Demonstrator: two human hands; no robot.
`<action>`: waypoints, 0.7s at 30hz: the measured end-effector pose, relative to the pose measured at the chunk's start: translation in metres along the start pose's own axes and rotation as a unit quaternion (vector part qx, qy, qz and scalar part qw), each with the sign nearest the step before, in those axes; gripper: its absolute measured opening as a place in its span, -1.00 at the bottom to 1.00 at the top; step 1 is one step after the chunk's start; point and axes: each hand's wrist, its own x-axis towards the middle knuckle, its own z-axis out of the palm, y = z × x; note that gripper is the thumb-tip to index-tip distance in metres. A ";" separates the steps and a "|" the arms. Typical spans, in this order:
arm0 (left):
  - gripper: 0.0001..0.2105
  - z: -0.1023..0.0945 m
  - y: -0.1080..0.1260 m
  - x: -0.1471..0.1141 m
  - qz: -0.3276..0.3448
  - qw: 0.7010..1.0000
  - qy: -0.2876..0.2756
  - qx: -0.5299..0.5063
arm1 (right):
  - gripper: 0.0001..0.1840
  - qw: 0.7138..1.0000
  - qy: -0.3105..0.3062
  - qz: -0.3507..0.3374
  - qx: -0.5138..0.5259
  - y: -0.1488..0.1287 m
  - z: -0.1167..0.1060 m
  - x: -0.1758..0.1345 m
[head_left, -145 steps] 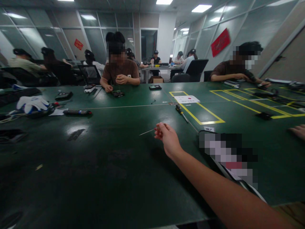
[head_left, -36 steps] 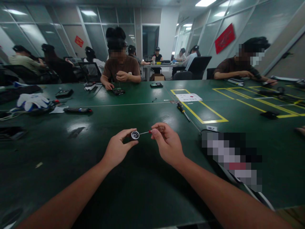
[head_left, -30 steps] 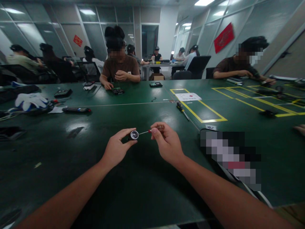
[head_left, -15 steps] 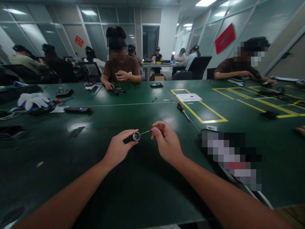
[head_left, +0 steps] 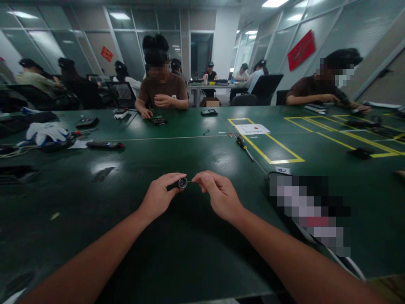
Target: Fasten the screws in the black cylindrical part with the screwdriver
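Note:
Between the thumb and fingers of my left hand (head_left: 157,193) is a small dark cylinder-like part (head_left: 182,183) with a pale ring round its end, which faces me. My right hand (head_left: 221,192) is closed on a small screwdriver (head_left: 190,182). Only its thin metal shaft shows now, while the fingers cover the handle. The shaft meets the right side of the round part; whether its tip sits in a screw I cannot make out. Both hands are above the green table (head_left: 177,257).
A yellow-and-black screwdriver (head_left: 243,145) lies beyond my right hand, near yellow tape outlines and a paper sheet (head_left: 252,128). White gloves (head_left: 47,133) and a dark pen-shaped tool (head_left: 105,145) lie at left. A pixelated object (head_left: 303,211) lies right. Two people work across the table.
My right hand has shifted slightly left and down, closer to the round part. The screwdriver's amber handle, visible earlier, is now hidden in the fingers, and less shaft shows.

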 end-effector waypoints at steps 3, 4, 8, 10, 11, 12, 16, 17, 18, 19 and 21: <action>-0.68 -0.002 -0.001 0.001 0.008 1.000 0.001 0.021 | -0.74 0.998 0.042 0.031 0.034 0.006 0.001 0.002; -0.67 -0.003 -0.002 0.001 0.012 1.000 0.001 0.026 | -0.79 0.996 0.061 0.037 0.052 0.007 0.001 0.003; -0.66 -0.003 -0.003 0.001 0.019 0.999 -0.010 0.035 | -0.79 0.991 0.097 0.044 0.077 0.012 0.003 0.009; -0.66 -0.003 -0.003 0.001 0.017 0.999 -0.012 0.039 | -0.77 0.991 0.101 0.051 0.077 0.015 0.003 0.012; -0.66 -0.003 -0.003 0.001 0.017 0.999 -0.012 0.041 | -0.77 0.988 0.109 0.063 0.089 0.016 0.002 0.013; -0.65 -0.004 -0.003 0.001 0.018 0.999 -0.012 0.041 | -0.76 0.982 0.119 0.085 0.115 0.018 0.001 0.015; -0.65 -0.005 -0.002 0.002 0.029 0.999 -0.012 0.035 | -0.66 0.905 0.120 0.265 0.312 0.026 -0.006 0.022; -0.64 -0.006 -0.002 0.002 0.029 0.999 -0.013 0.034 | -0.66 0.887 0.135 0.289 0.335 0.028 -0.008 0.023; -0.64 -0.006 -0.001 0.003 0.028 0.999 -0.013 0.034 | -0.68 0.882 0.154 0.286 0.341 0.029 -0.009 0.024; -0.63 -0.006 0.000 0.003 0.026 0.999 -0.012 0.034 | -0.70 0.888 0.167 0.271 0.331 0.030 -0.009 0.024; -0.62 -0.006 0.001 0.003 0.020 0.999 -0.008 0.030 | -0.72 0.915 0.185 0.217 0.285 0.030 -0.008 0.024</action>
